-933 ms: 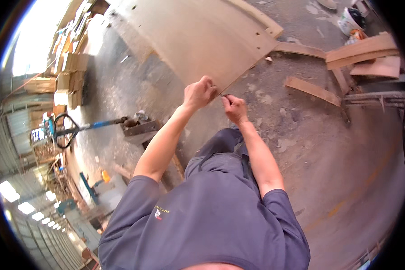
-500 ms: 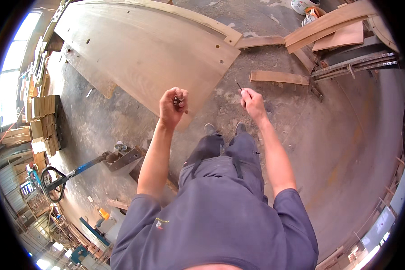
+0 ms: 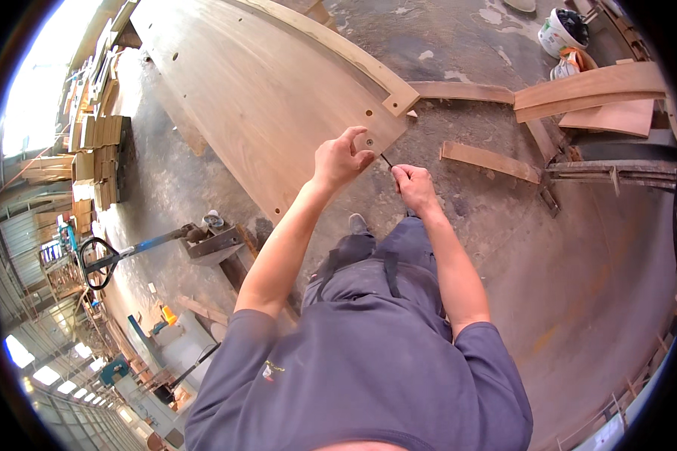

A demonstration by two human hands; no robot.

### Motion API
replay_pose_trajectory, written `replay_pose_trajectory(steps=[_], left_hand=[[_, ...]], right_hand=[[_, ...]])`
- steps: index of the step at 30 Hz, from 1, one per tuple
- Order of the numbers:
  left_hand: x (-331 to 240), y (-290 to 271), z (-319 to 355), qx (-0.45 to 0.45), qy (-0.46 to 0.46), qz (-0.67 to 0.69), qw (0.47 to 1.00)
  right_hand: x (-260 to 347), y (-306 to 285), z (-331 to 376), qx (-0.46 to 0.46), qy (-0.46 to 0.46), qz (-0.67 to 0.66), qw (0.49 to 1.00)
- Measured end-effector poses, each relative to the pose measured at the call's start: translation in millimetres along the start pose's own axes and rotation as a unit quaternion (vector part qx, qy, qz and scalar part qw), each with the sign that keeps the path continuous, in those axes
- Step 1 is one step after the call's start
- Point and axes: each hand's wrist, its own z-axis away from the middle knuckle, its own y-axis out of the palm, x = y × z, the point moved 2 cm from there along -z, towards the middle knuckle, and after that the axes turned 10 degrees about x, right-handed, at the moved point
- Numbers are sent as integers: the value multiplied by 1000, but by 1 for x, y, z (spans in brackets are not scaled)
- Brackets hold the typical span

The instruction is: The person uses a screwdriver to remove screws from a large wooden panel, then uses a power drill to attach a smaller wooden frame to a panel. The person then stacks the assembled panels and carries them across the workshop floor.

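Observation:
A large flat wooden panel (image 3: 278,98) with round holes lies in front of me. My left hand (image 3: 338,161) is over its near right corner. The thumb and index finger are spread beside a hole with a metal insert (image 3: 369,142); the other fingers curl toward the palm. The small metal fittings seen in that palm a moment earlier are hidden now. My right hand (image 3: 414,188), just off the panel's edge, pinches a thin dark rod-shaped tool (image 3: 386,161). Its tip points toward the insert, close to the left thumb. I cannot tell whether they touch.
A curved wooden strip (image 3: 353,56) runs along the panel's far side. Wooden pieces (image 3: 489,161) and a metal frame (image 3: 617,173) are at right, with a white bucket (image 3: 560,34) beyond. A blue-handled pallet truck (image 3: 154,242) and stacked boards (image 3: 98,165) stand at left.
My left hand has moved right to the panel's corner, and its thumb and index finger have parted. The right hand has come slightly left and down, its tool now aimed at the insert.

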Motion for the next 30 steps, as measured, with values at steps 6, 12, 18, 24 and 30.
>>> replay_pose_trajectory(steps=[6, 12, 18, 24, 30], left_hand=[[-6, 10, -2, -6, -19, -15, 1000], [-6, 20, -1, -37, -16, 2, 999], [-1, 23, -9, -81, 53, -66, 993], [-15, -12, 33, -52, -30, 712, 699], [9, -36, 144, -44, -38, 894, 443]], right_hand=[[16, 6, -27, -42, -98, 128, 986], [6, 2, -32, -21, -186, -20, 982], [2, 3, -36, 9, -186, 32, 982], [-33, -17, 2, 97, -122, 2, 988], [-31, -34, 63, 135, -82, -85, 984]])
